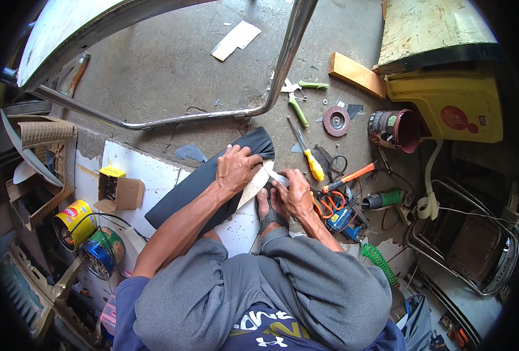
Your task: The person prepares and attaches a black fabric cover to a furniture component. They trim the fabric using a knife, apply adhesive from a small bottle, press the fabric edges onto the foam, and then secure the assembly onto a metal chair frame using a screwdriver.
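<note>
A long panel wrapped in black, vinyl-like sheet [180, 196] lies slantwise in front of me. At its near side a strip of pale bare board [252, 186] shows. My left hand [236, 169] is closed on the sheet's edge near the panel's far end, fingers curled. My right hand [296, 194] grips a narrow, whitish-grey tool [278, 177], its tip against the board's edge near my left fingers. The right palm hides most of this tool, so its kind is unclear. My sandalled foot [271, 210] is just below the panel.
Right of my hands lie a yellow screwdriver [314, 165], orange-handled scissors [330, 203], a blue power tool [342, 221] and green-handled pliers [297, 105]. A flap disc [336, 121] lies farther off. A bent metal tube frame [277, 88] spans ahead; a small cardboard box [119, 192] stands left.
</note>
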Available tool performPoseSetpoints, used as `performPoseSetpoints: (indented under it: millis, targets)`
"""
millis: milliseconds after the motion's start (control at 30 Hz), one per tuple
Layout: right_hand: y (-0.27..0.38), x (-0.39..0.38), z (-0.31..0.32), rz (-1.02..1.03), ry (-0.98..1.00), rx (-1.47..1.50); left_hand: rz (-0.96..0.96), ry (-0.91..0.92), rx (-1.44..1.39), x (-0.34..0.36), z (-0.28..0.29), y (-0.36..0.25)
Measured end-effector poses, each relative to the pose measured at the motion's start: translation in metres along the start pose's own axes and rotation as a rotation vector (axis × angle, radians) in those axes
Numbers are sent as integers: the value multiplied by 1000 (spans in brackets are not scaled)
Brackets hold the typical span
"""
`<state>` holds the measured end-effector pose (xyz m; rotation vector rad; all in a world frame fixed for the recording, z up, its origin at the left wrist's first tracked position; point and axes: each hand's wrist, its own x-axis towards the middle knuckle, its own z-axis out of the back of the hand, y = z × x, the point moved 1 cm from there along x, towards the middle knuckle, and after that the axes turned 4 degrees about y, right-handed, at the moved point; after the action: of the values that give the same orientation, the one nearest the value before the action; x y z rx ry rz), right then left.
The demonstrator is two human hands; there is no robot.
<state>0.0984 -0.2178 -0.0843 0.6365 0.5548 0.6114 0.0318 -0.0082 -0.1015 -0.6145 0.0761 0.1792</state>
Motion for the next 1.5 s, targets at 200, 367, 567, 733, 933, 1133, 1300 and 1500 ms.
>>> performPoseSetpoints:
  millis: [200,367,567,733,933,1133,1300,1500]
  targets:
    - [8,7,5,-16,-31,39,5,-9,6,-1,2,-1]
    - [6,7,2,-28,3,38,-13,-20,11,-1,0,0]
    - [6,8,1,-34,-3,43,-20,-29,8,-1,-1,0]
    - [9,8,2,-36,-13,48,-21,-29,19,-2,-1,0]
    - [11,8,4,-52,-32,60,-18,-24,16,-2,-1,0]
    - [15,8,17,-128,-36,140,-13,-20,14,-1,-1,0]
    - [8,5,14,-110,-16,139,-10,-13,20,-1,-1,0]
    - [7,4,10,-77,-14,135,-17,-22,10,-2,-1,0]
